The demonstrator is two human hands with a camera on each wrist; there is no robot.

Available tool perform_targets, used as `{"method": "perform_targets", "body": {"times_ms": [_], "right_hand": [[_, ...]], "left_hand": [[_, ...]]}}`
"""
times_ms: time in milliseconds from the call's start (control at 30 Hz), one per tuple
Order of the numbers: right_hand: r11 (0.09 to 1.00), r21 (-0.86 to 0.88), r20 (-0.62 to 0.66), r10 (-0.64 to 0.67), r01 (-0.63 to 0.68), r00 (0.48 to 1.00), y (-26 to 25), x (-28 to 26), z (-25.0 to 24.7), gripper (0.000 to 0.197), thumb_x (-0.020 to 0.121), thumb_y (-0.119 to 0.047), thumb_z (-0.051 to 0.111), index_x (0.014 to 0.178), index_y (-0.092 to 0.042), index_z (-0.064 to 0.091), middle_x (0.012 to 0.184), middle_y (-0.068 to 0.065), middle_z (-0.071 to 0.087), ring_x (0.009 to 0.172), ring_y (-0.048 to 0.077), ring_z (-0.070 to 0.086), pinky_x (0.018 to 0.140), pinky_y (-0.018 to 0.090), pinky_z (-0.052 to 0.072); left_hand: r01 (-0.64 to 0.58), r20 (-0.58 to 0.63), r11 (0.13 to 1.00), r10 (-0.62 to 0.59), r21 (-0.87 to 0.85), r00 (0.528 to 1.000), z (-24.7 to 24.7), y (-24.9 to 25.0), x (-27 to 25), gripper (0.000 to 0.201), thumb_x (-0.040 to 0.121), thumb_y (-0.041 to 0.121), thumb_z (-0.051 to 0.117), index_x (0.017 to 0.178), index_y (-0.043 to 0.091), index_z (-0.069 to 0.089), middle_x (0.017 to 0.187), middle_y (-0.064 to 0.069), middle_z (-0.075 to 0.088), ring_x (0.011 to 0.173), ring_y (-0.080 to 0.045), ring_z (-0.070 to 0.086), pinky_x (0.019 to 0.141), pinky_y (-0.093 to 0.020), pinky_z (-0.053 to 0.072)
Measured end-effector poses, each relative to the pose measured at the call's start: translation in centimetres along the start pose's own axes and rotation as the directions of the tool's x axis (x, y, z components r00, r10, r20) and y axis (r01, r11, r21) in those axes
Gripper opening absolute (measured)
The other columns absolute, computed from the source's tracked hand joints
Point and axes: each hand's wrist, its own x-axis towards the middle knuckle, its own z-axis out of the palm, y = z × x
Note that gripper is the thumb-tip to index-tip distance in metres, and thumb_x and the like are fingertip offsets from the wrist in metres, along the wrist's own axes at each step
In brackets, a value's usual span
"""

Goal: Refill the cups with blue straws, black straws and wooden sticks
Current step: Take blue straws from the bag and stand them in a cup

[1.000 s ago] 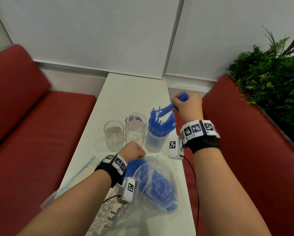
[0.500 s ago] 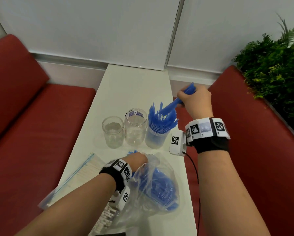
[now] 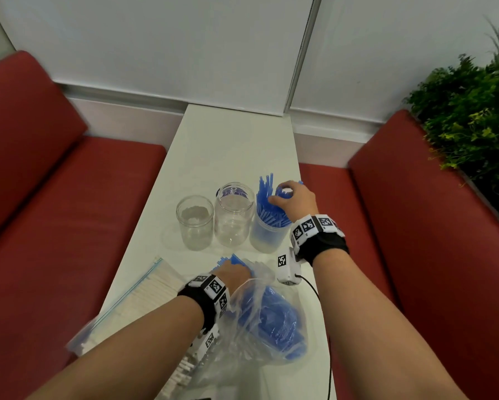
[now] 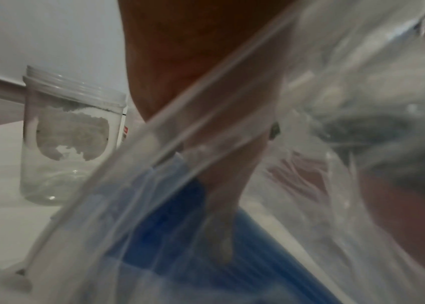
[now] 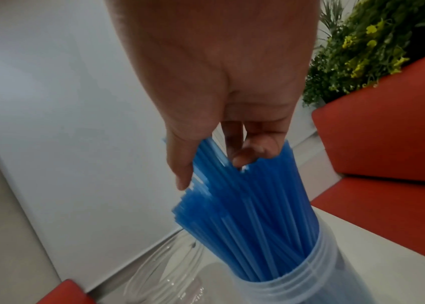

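Three cups stand in a row on the white table (image 3: 236,140). The left clear jar (image 3: 195,223) (image 4: 71,133) and the middle clear jar (image 3: 234,215) (image 5: 159,273) hold no straws. The right frosted cup (image 3: 267,239) (image 5: 310,288) is packed with blue straws (image 3: 267,197) (image 5: 245,216). My right hand (image 3: 283,194) (image 5: 211,166) sits over the cup, thumb and curled fingers round the straw tops. My left hand (image 3: 232,272) is at the mouth of a clear plastic bag (image 3: 260,287) of blue straws (image 3: 271,321), gripping a bunch whose ends poke out ahead. The left wrist view is blurred by the bag (image 4: 336,102).
A zip bag of pale wooden sticks (image 3: 147,295) lies at the table's left front edge. Red bench seats (image 3: 69,226) flank the narrow table on both sides. A green plant (image 3: 473,111) stands behind the right bench. A wrist cable (image 3: 323,313) trails along the right edge.
My right hand has come down and left with its bunch of blue straws, from tilted above the cup to standing in it. My left hand has slid forward at the bag's mouth.
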Motion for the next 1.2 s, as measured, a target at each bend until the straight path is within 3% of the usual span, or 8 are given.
{"method": "perform_targets", "body": {"times_ms": [167, 300, 467, 700, 833, 900, 1000, 1200], "right_hand": [[0.886, -0.376, -0.337, -0.404, 0.271, 0.85, -0.5, -1.5, 1.9, 0.049, 0.096, -0.033, 0.059, 0.142, -0.019, 0.051, 0.144, 0.009, 0.051, 0.131, 0.03, 0.046, 0.106, 0.042, 0.036], [0.768, -0.609, -0.072, -0.304, 0.2, 0.95, 1.6, -2.7, 5.5, 0.072, 0.106, -0.052, 0.032, 0.162, -0.014, 0.007, 0.17, 0.008, 0.002, 0.156, 0.034, -0.005, 0.125, 0.052, -0.005], [0.753, -0.634, -0.046, -0.265, 0.177, 0.963, 3.2, -1.9, 6.6, 0.082, 0.103, -0.061, 0.029, 0.161, -0.013, -0.005, 0.169, 0.008, -0.01, 0.154, 0.035, -0.014, 0.121, 0.053, -0.014], [0.844, -0.515, -0.042, -0.201, 0.151, 0.979, 2.2, -3.0, 4.9, 0.074, 0.105, -0.053, 0.034, 0.162, -0.02, 0.0, 0.169, 0.009, -0.004, 0.155, 0.034, -0.01, 0.121, 0.055, -0.008], [0.904, -0.019, -0.252, -0.418, 0.428, 0.873, 1.5, -6.0, 4.6, 0.043, 0.102, -0.012, 0.047, 0.144, -0.015, 0.052, 0.141, 0.009, 0.057, 0.132, 0.024, 0.051, 0.113, 0.04, 0.039], [0.91, 0.251, -0.036, -0.331, 0.329, 0.943, 1.4, -7.8, 5.2, 0.038, 0.098, 0.0, 0.043, 0.125, -0.012, 0.066, 0.113, 0.005, 0.07, 0.107, 0.02, 0.065, 0.097, 0.035, 0.053], [0.947, 0.291, 0.312, -0.229, 0.137, 0.922, 2.4, -9.8, 6.3, 0.049, 0.091, 0.012, 0.035, 0.122, -0.009, 0.067, 0.107, 0.012, 0.072, 0.106, 0.026, 0.066, 0.096, 0.035, 0.054], [0.976, 0.152, 0.447, -0.207, 0.154, 0.87, 4.1, -11.8, 7.0, 0.056, 0.087, 0.017, 0.039, 0.134, -0.004, 0.06, 0.128, 0.016, 0.067, 0.121, 0.024, 0.061, 0.108, 0.029, 0.046]], "left_hand": [[0.02, -0.047, 0.996, -0.016, 0.086, 0.999, -1.0, 0.2, -0.4, 0.021, 0.098, 0.012, 0.045, 0.108, 0.004, 0.062, 0.109, -0.011, 0.066, 0.098, -0.03, 0.063, 0.091, -0.041, 0.046], [0.024, -0.066, 0.985, -0.013, 0.174, 0.998, -1.7, 0.3, -1.0, 0.023, 0.099, 0.022, 0.047, 0.114, 0.012, 0.061, 0.118, -0.007, 0.062, 0.107, -0.027, 0.058, 0.096, -0.04, 0.04], [0.112, -0.014, 0.976, -0.111, 0.186, 0.994, -1.9, 0.4, -1.4, 0.029, 0.099, 0.034, 0.047, 0.123, 0.021, 0.058, 0.126, -0.002, 0.06, 0.118, -0.025, 0.053, 0.097, -0.041, 0.037], [0.167, 0.032, 0.974, -0.173, 0.155, 0.984, -3.2, 1.0, -2.1, 0.03, 0.101, 0.025, 0.042, 0.123, 0.02, 0.061, 0.125, -0.002, 0.062, 0.115, -0.026, 0.059, 0.086, -0.036, 0.042], [0.205, 0.007, 0.969, -0.208, 0.14, 0.978, -4.1, 1.2, -2.7, 0.032, 0.102, 0.021, 0.039, 0.12, 0.012, 0.064, 0.125, -0.006, 0.063, 0.113, -0.027, 0.061, 0.083, -0.033, 0.044], [0.215, -0.024, 0.965, -0.213, 0.153, 0.977, -4.4, 1.4, -3.0, 0.033, 0.104, 0.022, 0.038, 0.122, 0.01, 0.063, 0.125, -0.008, 0.063, 0.115, -0.028, 0.06, 0.088, -0.034, 0.047], [0.226, -0.026, 0.956, -0.225, 0.187, 0.974, -4.4, 1.9, -3.5, 0.033, 0.103, 0.014, 0.039, 0.128, 0.006, 0.058, 0.131, -0.011, 0.059, 0.12, -0.028, 0.057, 0.093, -0.037, 0.046], [0.211, -0.007, 0.95, -0.215, 0.23, 0.976, -4.4, 2.1, -4.5, 0.037, 0.101, 0.012, 0.046, 0.137, 0.012, 0.049, 0.135, -0.004, 0.056, 0.12, -0.023, 0.058, 0.092, -0.034, 0.047]]}}
